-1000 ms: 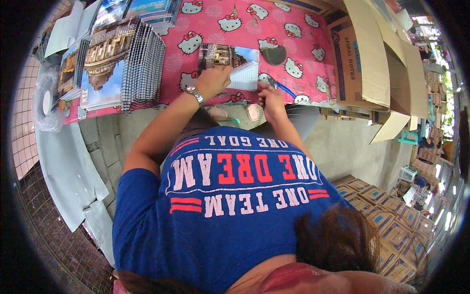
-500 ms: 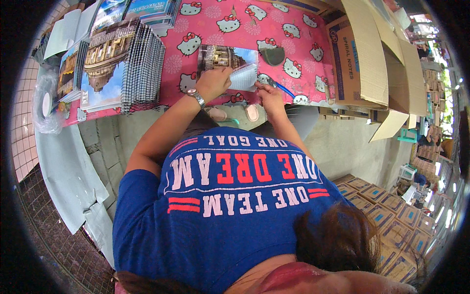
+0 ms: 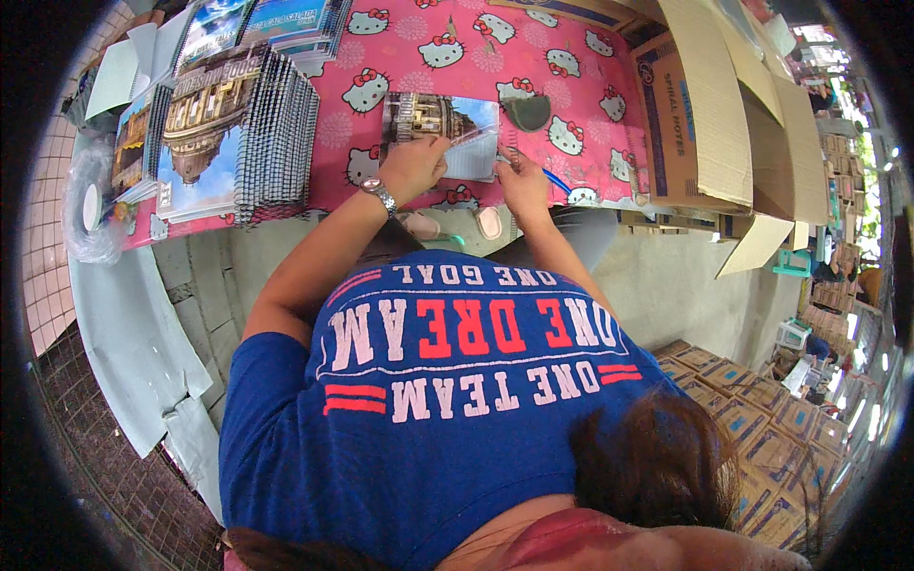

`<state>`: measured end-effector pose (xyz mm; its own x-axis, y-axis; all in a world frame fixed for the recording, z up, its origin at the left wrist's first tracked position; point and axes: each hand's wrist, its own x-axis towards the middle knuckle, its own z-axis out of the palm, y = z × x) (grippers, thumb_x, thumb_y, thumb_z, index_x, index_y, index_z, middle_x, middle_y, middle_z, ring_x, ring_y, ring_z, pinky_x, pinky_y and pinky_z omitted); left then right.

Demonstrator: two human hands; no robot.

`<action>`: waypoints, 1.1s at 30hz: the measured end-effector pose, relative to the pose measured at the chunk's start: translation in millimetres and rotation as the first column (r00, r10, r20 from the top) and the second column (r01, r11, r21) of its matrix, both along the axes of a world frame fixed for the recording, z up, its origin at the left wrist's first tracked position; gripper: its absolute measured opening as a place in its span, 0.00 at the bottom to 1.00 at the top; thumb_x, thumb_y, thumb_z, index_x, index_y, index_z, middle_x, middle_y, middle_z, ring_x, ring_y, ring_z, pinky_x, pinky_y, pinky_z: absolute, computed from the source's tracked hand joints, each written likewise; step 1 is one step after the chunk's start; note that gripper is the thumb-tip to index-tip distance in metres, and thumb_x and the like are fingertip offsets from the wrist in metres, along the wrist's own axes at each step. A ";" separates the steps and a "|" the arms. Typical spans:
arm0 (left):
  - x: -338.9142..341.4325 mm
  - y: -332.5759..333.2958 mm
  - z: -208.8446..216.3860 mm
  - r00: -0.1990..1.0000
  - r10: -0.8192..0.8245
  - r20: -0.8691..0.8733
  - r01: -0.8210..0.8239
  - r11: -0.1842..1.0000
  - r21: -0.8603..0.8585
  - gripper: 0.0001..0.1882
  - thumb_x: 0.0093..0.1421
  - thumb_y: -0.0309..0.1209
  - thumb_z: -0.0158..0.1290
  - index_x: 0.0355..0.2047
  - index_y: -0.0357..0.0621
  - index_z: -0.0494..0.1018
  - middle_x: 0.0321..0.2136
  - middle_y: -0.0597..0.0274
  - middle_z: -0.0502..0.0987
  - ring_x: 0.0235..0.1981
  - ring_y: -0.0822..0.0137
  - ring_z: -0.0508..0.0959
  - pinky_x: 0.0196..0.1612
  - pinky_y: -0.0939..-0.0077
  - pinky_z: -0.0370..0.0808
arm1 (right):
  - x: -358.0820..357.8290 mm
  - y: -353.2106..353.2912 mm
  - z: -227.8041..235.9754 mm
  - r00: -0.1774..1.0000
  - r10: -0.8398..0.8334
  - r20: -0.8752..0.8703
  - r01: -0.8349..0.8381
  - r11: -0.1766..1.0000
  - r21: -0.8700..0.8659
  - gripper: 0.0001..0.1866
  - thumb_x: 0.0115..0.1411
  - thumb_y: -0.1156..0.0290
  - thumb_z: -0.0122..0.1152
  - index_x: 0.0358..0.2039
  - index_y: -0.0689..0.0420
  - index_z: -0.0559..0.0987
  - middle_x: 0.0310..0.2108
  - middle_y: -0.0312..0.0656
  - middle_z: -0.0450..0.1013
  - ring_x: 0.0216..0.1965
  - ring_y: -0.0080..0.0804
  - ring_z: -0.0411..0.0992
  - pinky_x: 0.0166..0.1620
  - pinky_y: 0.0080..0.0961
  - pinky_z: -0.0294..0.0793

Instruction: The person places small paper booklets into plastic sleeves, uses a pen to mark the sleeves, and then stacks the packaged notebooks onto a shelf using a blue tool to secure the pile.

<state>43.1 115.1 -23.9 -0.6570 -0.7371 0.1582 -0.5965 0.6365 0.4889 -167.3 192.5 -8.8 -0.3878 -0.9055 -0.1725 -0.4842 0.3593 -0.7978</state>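
A notebook (image 3: 440, 116) with a building photo on its cover lies on the pink patterned tablecloth, its lower right part lifted to show white lined pages (image 3: 471, 160). My left hand (image 3: 416, 164) is closed on the notebook's near edge, holding the cover back. At its right edge my right hand (image 3: 525, 183) is closed in a pinch. A thin dark spiral coil (image 3: 514, 226) seems to run past those fingers, above and below; the fingertips hide the exact grip. A blue-handled tool (image 3: 558, 181) sticks out beside the right hand, its other end hidden.
A stack of spiral notebooks (image 3: 205, 133) stands on the left, with more notebooks (image 3: 295, 24) behind. A dark round object (image 3: 527, 112) lies beyond my right hand. An open cardboard box (image 3: 685, 124) stands on the right; taped boxes (image 3: 762, 409) are piled on the floor.
My right hand has shifted slightly down, and the coil now shows below it too. The notebook's pages lie flatter. My left hand has hardly moved.
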 end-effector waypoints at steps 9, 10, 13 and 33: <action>2.6 4.4 10.3 0.996 -0.068 0.053 0.067 0.998 0.020 0.12 0.57 0.35 0.53 0.39 0.44 0.69 0.33 0.50 0.76 0.31 0.48 0.79 0.35 0.54 0.77 | -19.5 -16.6 1.4 0.087 -0.427 0.900 0.004 0.903 0.429 0.10 0.61 0.63 0.58 0.37 0.56 0.74 0.21 0.31 0.66 0.14 0.18 0.52 0.17 0.18 0.52; 2.1 3.6 16.3 0.994 -0.076 0.074 0.073 0.996 0.048 0.14 0.57 0.36 0.53 0.41 0.44 0.70 0.35 0.50 0.75 0.34 0.48 0.78 0.38 0.55 0.77 | -21.2 -19.0 -0.7 0.234 -0.362 0.903 -0.024 0.926 0.377 0.10 0.61 0.64 0.58 0.36 0.57 0.75 0.22 0.31 0.68 0.14 0.18 0.54 0.18 0.18 0.54; 1.3 -7.3 23.0 0.998 -0.049 -0.036 0.051 0.998 0.038 0.17 0.58 0.37 0.54 0.46 0.45 0.71 0.40 0.52 0.74 0.43 0.51 0.76 0.47 0.57 0.74 | -19.0 -24.1 -4.6 0.637 -0.101 0.765 -0.119 0.967 0.226 0.10 0.61 0.65 0.61 0.34 0.59 0.78 0.24 0.32 0.72 0.18 0.19 0.60 0.23 0.20 0.61; -27.6 -6.4 70.2 1.000 -0.008 0.013 0.012 0.914 -0.407 0.12 0.56 0.30 0.53 0.41 0.46 0.73 0.40 0.60 0.74 0.49 0.59 0.71 0.64 0.54 0.56 | 29.5 10.8 43.7 0.856 0.323 0.403 -0.150 0.902 -0.404 0.41 0.69 0.45 0.38 0.71 0.55 0.39 0.68 0.46 0.53 0.30 0.20 0.66 0.30 0.16 0.68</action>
